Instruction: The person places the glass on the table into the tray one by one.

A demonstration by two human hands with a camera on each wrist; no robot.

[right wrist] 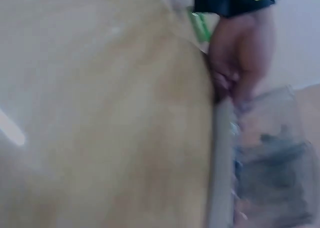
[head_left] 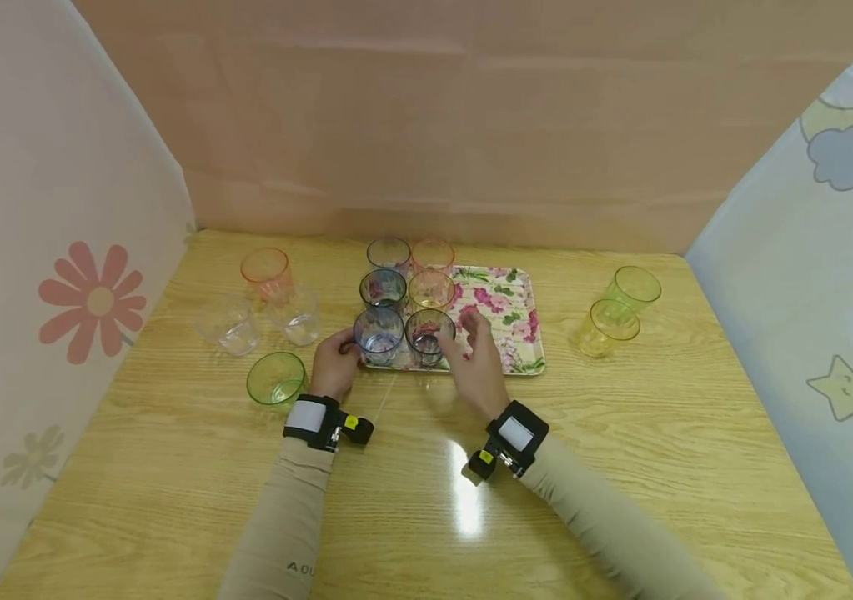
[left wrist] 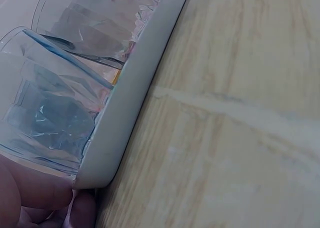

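A floral tray [head_left: 510,329] lies on the wooden table [head_left: 426,500]. Several coloured glasses stand in two columns on its left part. My left hand [head_left: 338,360] grips the tray's front left corner, beside the blue glass [head_left: 378,334]. In the left wrist view my fingertips [left wrist: 47,195] curl under the tray's grey rim [left wrist: 127,100], with the blue glass [left wrist: 47,113] just behind it. My right hand [head_left: 474,342] hovers open over the tray, right of the grey glass [head_left: 429,336], holding nothing. The right wrist view is blurred and shows the left hand [right wrist: 240,58] at the tray's edge [right wrist: 220,163].
Left of the tray stand an orange glass [head_left: 265,272], two clear glasses [head_left: 231,327] [head_left: 294,315] and a green glass [head_left: 276,379]. Two yellow-green glasses [head_left: 632,292] [head_left: 606,328] stand to the right. Cloth walls close the table on three sides.
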